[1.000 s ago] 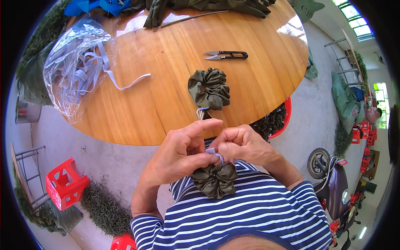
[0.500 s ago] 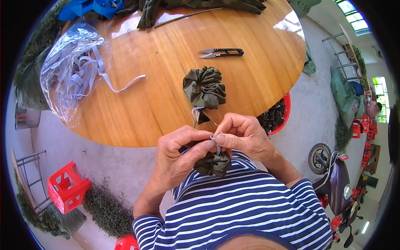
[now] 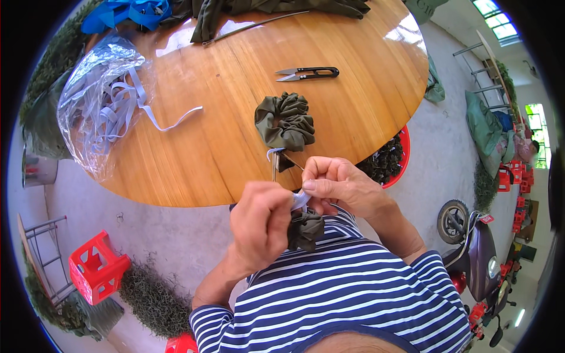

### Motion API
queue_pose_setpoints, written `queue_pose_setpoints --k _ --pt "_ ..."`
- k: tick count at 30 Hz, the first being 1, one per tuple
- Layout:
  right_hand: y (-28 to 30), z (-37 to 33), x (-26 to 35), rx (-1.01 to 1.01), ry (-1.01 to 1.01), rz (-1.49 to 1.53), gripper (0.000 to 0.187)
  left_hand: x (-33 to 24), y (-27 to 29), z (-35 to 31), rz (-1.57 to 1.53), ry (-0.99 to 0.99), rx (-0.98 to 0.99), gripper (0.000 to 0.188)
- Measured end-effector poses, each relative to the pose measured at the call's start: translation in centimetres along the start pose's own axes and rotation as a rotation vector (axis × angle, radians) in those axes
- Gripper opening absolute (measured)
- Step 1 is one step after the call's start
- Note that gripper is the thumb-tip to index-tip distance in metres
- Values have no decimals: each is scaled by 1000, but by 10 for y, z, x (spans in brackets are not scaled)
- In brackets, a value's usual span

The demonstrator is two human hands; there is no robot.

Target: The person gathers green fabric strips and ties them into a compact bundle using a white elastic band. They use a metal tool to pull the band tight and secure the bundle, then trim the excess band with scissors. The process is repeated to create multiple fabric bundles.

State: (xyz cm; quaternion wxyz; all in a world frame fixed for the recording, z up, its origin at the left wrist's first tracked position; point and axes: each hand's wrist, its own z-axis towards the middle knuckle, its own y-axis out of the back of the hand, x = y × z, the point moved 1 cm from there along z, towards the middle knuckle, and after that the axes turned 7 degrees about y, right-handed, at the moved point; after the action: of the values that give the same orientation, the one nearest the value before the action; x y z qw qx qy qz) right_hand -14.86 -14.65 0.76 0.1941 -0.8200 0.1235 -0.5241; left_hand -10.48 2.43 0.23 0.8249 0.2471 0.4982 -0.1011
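Note:
My left hand [image 3: 260, 220] is curled closed at the near table edge on a pale lavender elastic band [image 3: 301, 200]. My right hand [image 3: 346, 187] pinches the same band between thumb and fingertip. A gathered olive-green fabric scrunchie [image 3: 305, 229] hangs below the band, against my striped shirt, partly hidden by my left hand. Another olive scrunchie [image 3: 285, 122] lies on the table just beyond my hands. Between it and my hands a thin metal tool [image 3: 275, 167] sticks out at the table edge, with a pale strip at its top; its kind is unclear.
Black-handled thread snips [image 3: 308, 73] lie on the wooden table [image 3: 223, 117]. A clear plastic bag [image 3: 97, 106] of lavender elastic is at left, with blue straps [image 3: 126, 15] and olive fabric [image 3: 276, 9] behind. A red basin [image 3: 405, 159] of dark pieces stands right, near a scooter [image 3: 482, 259].
My left hand has turned and closed into a fist, its back now showing. The elastic is stretched more visibly between both hands. The view has shifted slightly.

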Motion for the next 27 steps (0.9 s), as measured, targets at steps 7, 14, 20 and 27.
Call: queue_pose_setpoints --k 7,14,20,27 --pt "-5 -6 -2 23 38 236 16 -8 7 4 218 -373 148 21" --pt "-3 -3 -8 11 45 183 20 -1 6 3 -33 -28 193 24" --pt "-6 -10 -6 -32 274 -252 17 -1 10 -1 -233 604 383 18" --pt "-19 -9 -10 -256 881 -1222 18 -1 -8 -9 -188 534 199 6"
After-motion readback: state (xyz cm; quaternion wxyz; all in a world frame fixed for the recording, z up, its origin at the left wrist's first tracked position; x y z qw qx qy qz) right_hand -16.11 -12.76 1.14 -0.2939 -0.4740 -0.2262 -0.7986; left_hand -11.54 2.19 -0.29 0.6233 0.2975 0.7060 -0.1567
